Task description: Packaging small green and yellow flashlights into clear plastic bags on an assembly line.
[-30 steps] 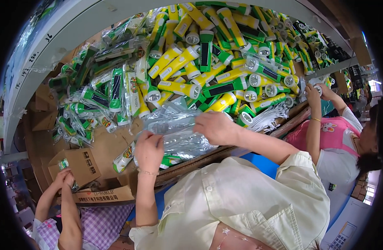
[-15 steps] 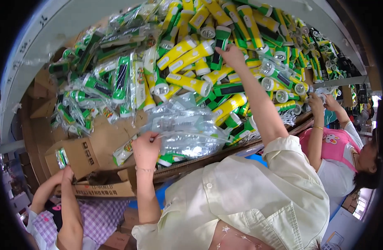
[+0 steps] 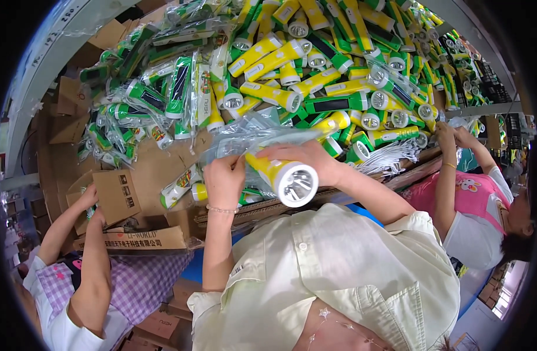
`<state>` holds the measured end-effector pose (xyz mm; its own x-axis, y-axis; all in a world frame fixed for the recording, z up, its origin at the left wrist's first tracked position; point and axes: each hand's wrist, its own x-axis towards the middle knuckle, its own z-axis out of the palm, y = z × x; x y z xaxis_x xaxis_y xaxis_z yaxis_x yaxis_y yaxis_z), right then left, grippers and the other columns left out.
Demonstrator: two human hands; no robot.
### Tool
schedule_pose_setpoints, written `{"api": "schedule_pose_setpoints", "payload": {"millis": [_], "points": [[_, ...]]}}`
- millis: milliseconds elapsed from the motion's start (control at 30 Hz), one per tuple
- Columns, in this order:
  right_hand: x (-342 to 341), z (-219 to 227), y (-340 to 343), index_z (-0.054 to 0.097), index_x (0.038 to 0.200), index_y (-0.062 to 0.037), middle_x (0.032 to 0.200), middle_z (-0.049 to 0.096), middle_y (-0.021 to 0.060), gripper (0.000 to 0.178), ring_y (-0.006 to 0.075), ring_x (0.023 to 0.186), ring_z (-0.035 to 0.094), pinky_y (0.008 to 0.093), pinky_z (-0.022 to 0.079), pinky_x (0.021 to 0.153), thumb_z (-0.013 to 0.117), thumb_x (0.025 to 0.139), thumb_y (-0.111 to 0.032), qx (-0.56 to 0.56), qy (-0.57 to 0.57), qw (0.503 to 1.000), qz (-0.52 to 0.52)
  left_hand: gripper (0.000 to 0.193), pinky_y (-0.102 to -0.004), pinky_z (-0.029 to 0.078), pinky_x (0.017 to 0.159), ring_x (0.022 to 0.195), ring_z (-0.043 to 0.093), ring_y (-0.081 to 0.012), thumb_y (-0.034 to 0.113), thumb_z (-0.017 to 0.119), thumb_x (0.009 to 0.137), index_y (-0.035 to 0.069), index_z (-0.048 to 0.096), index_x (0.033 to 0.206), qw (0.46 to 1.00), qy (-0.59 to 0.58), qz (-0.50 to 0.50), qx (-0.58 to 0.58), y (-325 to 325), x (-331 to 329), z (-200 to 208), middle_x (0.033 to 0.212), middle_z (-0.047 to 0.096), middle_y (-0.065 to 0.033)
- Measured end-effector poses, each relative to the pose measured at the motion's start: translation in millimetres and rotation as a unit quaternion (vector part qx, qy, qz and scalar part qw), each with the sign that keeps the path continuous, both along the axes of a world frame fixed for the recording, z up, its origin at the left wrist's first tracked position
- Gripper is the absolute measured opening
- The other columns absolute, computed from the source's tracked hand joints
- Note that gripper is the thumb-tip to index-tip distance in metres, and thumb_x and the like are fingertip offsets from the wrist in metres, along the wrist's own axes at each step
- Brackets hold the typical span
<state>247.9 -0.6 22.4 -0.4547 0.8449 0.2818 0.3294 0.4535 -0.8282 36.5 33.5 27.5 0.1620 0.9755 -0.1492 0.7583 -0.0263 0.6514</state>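
My right hand [image 3: 308, 159] is wrapped over a yellow flashlight [image 3: 267, 168], whose white-rimmed lens faces toward me. The flashlight's tail end is at the clear plastic bags [image 3: 245, 136]; whether it is inside one I cannot tell. My left hand [image 3: 224, 180] is closed in a pinch at the edge of a plastic bag, just left of the flashlight. Ahead lies a large pile of loose yellow and green flashlights [image 3: 274, 61]. Bagged flashlights [image 3: 178, 88], some showing dark panels, are heaped at the far left.
A co-worker at the left has both hands at an open cardboard box [image 3: 119, 199]. Another, in a pink apron [image 3: 426, 196], works at the right edge of the pile. White cords [image 3: 391, 161] lie near the front right. A cardboard edge [image 3: 256, 213] runs before me.
My right hand has come back from the far pile to beside my left hand, now with a yellow flashlight. The left co-worker's hands have moved up into the box.
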Motion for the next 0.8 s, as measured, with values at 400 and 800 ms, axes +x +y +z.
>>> {"api": "schedule_pose_setpoints", "payload": {"millis": [400,800], "points": [[-21.5,3.2,-1.5,0.051,0.117,-0.0078,0.084,0.063,0.0119,0.043,0.0252,0.058,0.062,0.0369,0.047,0.046,0.059,0.075,-0.014,0.076,-0.519,0.85,-0.046,0.025,-0.0425,0.047,0.059,0.066,0.06,-0.0392,0.01,0.055,0.08,0.001,0.067,0.1,0.993,-0.007,-0.04,0.11,-12.8,0.2,18.7,0.072,0.059,-0.0246],[41.6,13.7,-22.8,0.068,0.09,-0.0202,0.08,0.061,-0.0006,0.019,0.0195,0.069,0.063,0.0352,0.049,0.056,0.063,0.072,-0.018,0.052,-0.393,0.906,-0.146,0.026,-0.0288,0.038,0.041,0.039,0.046,-0.0102,0.023,0.062,0.086,-0.003,0.068,0.089,0.997,-0.023,-0.035,0.072,-4.1,-10.8,-29.3,0.047,0.051,-0.0067]]}}
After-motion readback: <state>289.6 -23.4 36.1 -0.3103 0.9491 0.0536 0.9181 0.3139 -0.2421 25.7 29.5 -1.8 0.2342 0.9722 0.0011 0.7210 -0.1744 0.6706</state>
